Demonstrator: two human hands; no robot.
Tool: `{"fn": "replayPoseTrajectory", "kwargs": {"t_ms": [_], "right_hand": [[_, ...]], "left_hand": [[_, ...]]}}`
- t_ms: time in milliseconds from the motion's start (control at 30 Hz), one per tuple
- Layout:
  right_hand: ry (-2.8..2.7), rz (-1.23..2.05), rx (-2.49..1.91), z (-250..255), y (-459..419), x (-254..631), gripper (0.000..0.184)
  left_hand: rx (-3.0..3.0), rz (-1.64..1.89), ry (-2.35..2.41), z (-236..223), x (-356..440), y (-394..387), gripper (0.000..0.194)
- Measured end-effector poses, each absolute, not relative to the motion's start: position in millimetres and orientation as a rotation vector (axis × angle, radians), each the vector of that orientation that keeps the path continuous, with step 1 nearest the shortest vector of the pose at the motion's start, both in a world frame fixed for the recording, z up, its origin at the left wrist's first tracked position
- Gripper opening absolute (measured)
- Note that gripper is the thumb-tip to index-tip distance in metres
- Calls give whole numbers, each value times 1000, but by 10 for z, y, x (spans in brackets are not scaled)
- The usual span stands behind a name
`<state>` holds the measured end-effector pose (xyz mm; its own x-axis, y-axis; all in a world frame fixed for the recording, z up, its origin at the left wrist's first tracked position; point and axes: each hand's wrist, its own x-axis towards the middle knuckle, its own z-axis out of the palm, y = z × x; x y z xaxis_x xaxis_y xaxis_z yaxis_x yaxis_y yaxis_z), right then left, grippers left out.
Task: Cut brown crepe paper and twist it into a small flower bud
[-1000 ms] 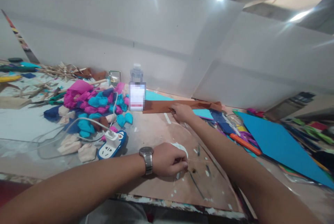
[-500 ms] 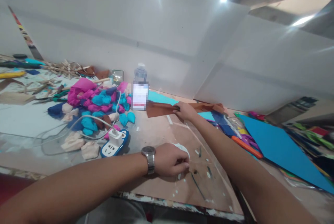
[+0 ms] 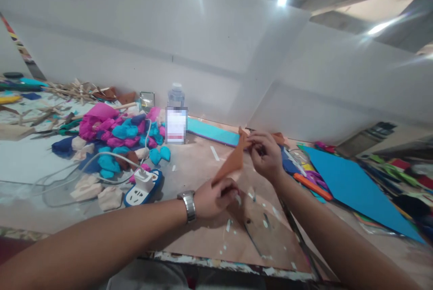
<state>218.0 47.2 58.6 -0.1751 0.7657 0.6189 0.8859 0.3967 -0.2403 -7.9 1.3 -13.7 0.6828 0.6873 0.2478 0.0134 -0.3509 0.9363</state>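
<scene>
My right hand (image 3: 267,154) is closed, with thumb and fingers pinching a strip of brown paper (image 3: 232,163). The strip slants down toward my left hand (image 3: 214,197), and its low end meets the back of that hand. My left hand, with a metal watch (image 3: 188,206) on the wrist, hovers low over the table with its fingers curled in. What sits between its fingertips is too small to make out. More crumpled brown paper (image 3: 279,138) shows behind my right hand. A flat turquoise strip (image 3: 214,131) lies at the back of the table.
Left of my hands are a power strip (image 3: 142,188) with a cable, bunched pink paper (image 3: 98,121) and blue paper bundles (image 3: 125,128). A phone (image 3: 176,125) leans on a bottle (image 3: 176,94). An orange cutter (image 3: 313,186) and a blue sheet (image 3: 358,191) lie at the right.
My right hand has lifted the brown strip off the turquoise one and drawn it nearer, swinging it to a slant. My left hand has shifted slightly left and up.
</scene>
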Motion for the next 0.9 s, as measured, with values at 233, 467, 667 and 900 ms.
{"fn": "replayPoseTrajectory", "kwargs": {"t_ms": [233,467,667,900], "right_hand": [[-2346,28,-800,320,-145,2100,30],[-2173,341,-1287,87,-80,2116,33],[-1924,666,-1429,93,-68,2117,35],[-1853,706,-1449,137,-140,2101,29]], "left_hand": [[1084,816,516,-134,28,47,89],[762,897,606,-31,15,-7,45],[805,861,642,-64,7,-1,55],[910,846,619,-75,17,-9,59]]}}
